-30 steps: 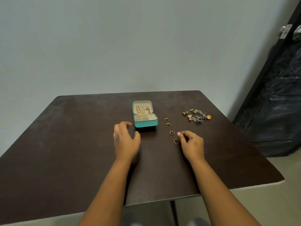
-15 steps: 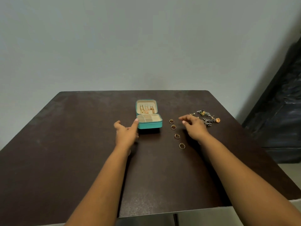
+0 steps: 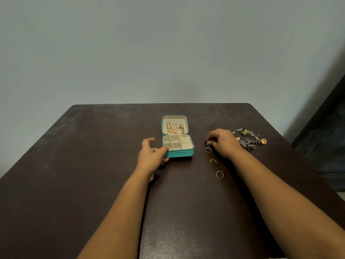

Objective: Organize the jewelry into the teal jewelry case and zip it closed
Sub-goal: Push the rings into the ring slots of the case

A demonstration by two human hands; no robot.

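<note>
Teal jewelry case (image 3: pixel 178 146) lies open at frame centre, steadied at its left corner by the left hand (image 3: pixel 151 158). Right hand (image 3: pixel 222 142) pinches at the top gold ring (image 3: pixel 208 143), though contact is unclear. Rings look light, hard, slippery; pinch the band.

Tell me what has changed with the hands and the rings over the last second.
The right hand moved from the nearest ring to the far end of the row and now curls its fingertips over the farthest ring. The left hand slid forward and now touches the jewelry case at its front left corner. The case stays open, three rings lie untouched, and the earring pile is unmoved.
</note>
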